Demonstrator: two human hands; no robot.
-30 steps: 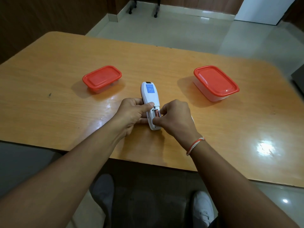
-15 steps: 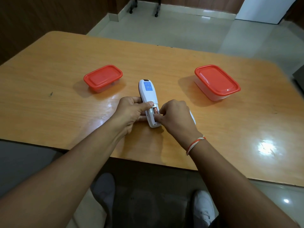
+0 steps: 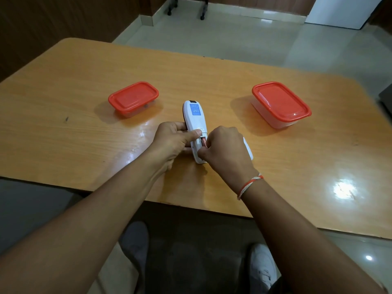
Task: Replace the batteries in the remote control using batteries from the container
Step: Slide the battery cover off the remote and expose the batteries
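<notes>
A white remote control (image 3: 194,116) lies face down on the wooden table (image 3: 84,85), its battery bay open at the near end. My left hand (image 3: 172,141) grips the remote's left side with the thumb across its back. My right hand (image 3: 224,150) pinches a reddish battery (image 3: 204,142) in the bay. The white battery cover (image 3: 248,149) lies on the table behind my right hand, mostly hidden. Two clear containers with red lids stand closed: a small one (image 3: 133,98) at the left and a larger one (image 3: 280,102) at the right.
The table's near edge runs just below my wrists. Tiled floor and chair legs on castors (image 3: 202,9) lie beyond the far edge. My shoes (image 3: 262,270) show under the table.
The remote has tilted a little to the left in my left hand. My right fingers have stayed on the battery in the bay.
</notes>
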